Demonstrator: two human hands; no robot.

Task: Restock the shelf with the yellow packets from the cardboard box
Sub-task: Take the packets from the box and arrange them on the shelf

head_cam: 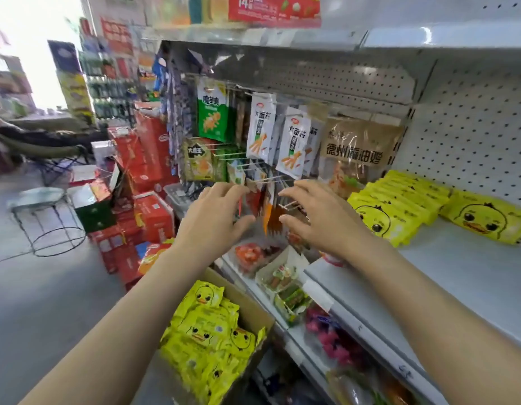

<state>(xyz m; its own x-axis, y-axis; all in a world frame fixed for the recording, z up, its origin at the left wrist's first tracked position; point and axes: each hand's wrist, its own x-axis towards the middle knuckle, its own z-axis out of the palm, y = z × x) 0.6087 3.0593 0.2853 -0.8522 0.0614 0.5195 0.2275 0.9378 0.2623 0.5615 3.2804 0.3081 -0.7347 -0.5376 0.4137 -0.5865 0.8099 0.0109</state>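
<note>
A cardboard box [249, 305] at the bottom centre holds several yellow duck-face packets [208, 337]. More yellow packets stand in a row on the white shelf [472, 276] at the right [399, 206], with one lying flat further right [487, 219]. My left hand [215, 211] and my right hand [317, 214] are raised, fingers spread, on either side of small orange and red snack packets [268, 211] hanging from pegs. Neither hand holds a yellow packet.
Snack bags hang on pegs against the pegboard [472, 127] above my hands. Lower shelves at bottom right carry mixed packets [285, 285]. Red cartons [148, 168] are stacked on the floor at left, beside a wire stool [46, 220].
</note>
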